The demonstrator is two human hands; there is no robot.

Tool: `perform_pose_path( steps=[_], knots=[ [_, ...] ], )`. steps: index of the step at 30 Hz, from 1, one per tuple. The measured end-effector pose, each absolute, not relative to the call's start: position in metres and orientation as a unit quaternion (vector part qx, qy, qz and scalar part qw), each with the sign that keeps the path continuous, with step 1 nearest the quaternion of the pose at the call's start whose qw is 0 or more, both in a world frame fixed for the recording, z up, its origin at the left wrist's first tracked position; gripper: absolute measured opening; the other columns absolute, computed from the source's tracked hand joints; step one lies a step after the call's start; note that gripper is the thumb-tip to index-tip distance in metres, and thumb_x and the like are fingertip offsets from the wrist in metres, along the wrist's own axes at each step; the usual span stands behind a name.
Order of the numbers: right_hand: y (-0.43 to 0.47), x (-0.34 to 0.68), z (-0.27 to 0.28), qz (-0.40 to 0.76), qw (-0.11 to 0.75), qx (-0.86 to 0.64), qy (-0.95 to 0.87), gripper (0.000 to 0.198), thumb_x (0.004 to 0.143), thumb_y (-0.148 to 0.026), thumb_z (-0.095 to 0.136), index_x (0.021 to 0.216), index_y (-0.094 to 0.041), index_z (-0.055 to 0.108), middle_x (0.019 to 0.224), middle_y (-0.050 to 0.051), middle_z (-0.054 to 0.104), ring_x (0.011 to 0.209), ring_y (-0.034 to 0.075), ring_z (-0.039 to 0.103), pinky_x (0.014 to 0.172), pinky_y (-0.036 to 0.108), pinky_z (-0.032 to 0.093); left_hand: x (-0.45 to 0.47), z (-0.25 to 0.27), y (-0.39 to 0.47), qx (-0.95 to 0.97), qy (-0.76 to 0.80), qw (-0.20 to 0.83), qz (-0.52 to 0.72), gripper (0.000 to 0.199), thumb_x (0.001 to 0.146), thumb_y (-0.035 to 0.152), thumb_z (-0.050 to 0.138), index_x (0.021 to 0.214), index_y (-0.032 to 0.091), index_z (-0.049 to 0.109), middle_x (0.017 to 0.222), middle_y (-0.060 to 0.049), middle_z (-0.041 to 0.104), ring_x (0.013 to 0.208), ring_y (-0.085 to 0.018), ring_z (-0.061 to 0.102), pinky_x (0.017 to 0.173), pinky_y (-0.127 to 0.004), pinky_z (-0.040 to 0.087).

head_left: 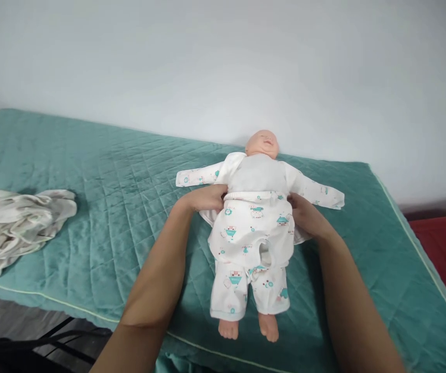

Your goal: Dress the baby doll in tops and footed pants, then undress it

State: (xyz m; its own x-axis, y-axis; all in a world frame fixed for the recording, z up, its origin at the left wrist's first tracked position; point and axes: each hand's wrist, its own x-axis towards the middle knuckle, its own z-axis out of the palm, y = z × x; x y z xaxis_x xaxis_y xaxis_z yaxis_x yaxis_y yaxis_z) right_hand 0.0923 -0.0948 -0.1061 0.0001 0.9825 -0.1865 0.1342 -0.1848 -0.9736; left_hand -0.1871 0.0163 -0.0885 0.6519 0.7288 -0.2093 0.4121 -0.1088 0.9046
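Now a crumpled cloth (23, 223) is lying left on the quilt (117, 243); your left hand (210, 198) is grasping the trousers (242, 228) at the waist; the doll (262, 143) wearing them is lying right of centre, feet near; your right hand (307, 213) is likewise gripping the waist.
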Motion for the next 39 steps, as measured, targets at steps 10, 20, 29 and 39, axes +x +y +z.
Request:
perform_pose_path(
  steps=[10,20,29,39],
  knots=[
    [-0.102,0.097,-0.112,0.398,0.417,-0.581,-0.576,0.016,0.076,-0.029,0.066,0.089,-0.021,0.068,0.087,0.000,0.072,0.084,0.021,0.060,0.078,0.033,0.050,-0.187,-0.088,0.010,0.682,0.367,0.621,0.122,0.019,0.054,0.015,0.062,0.071,0.019,0.069,0.074,0.000,0.069,0.077,-0.019,0.065,0.065,-0.024,0.051],
    [-0.099,0.103,-0.117,0.444,0.466,-0.557,-0.524,0.013,0.078,-0.032,0.065,0.080,-0.023,0.073,0.077,-0.002,0.070,0.077,0.020,0.062,0.075,0.034,0.051,-0.186,-0.103,0.009,0.611,0.384,0.678,0.136,0.014,0.058,0.022,0.065,0.070,0.018,0.072,0.070,-0.001,0.069,0.061,-0.013,0.060,0.059,-0.023,0.050],
    [-0.096,0.101,-0.114,0.468,0.461,-0.523,-0.542,0.024,0.079,-0.033,0.064,0.097,-0.025,0.077,0.097,-0.001,0.076,0.097,0.023,0.066,0.092,0.038,0.050,-0.180,-0.102,0.009,0.640,0.424,0.622,0.155,0.010,0.059,0.021,0.059,0.061,0.018,0.068,0.061,-0.001,0.063,0.058,-0.014,0.057,0.053,-0.024,0.048],
    [-0.099,0.103,-0.118,0.460,0.460,-0.573,-0.498,0.019,0.073,-0.031,0.068,0.089,-0.021,0.065,0.090,0.000,0.071,0.085,0.019,0.061,0.080,0.030,0.048,-0.171,-0.098,0.003,0.723,0.538,0.327,0.285,0.020,0.074,0.019,0.046,0.061,0.019,0.061,0.056,0.000,0.056,0.059,-0.016,0.052,0.058,-0.027,0.038]
  ],
)
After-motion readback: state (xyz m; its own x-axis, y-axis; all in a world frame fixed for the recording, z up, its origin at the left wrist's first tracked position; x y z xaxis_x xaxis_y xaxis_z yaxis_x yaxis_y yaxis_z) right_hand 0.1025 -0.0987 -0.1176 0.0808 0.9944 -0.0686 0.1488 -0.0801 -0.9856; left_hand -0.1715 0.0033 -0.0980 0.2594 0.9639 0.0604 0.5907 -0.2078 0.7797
